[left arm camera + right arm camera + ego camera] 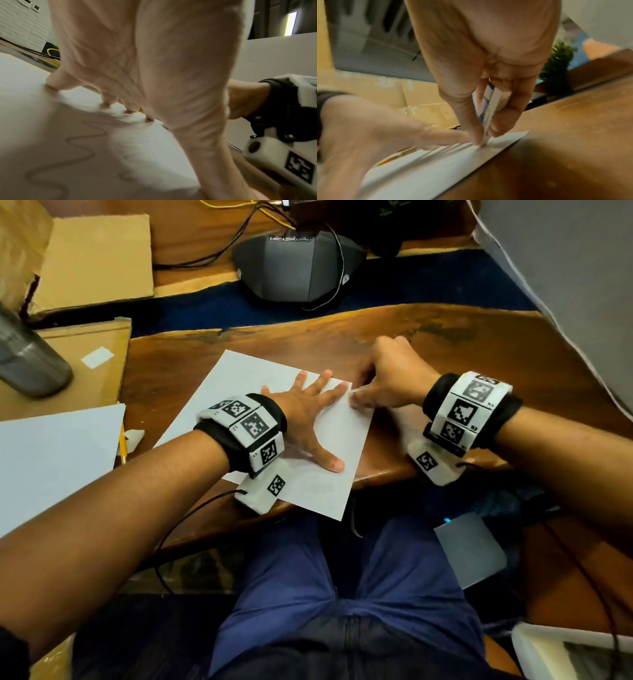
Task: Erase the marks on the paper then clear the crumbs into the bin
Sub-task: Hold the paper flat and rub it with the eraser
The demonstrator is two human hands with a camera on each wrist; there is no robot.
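A white sheet of paper (239,392) lies angled on the wooden desk, its near corner hanging over the front edge. Wavy pencil lines (80,146) cross it in the left wrist view. My left hand (308,412) lies flat on the sheet with fingers spread, pressing it down. My right hand (387,378) pinches a white eraser in a blue-printed sleeve (488,108) between thumb and fingers. The eraser's tip touches the paper near its right edge (483,144), just beside my left fingertips. The picture is blurred around the right hand.
A second white sheet (51,453) and a yellow pencil (122,446) lie at the left. Cardboard boxes (96,258), a grey metal bottle (27,354) and a black conference phone (298,265) stand behind. A white bin's rim (565,652) shows at bottom right.
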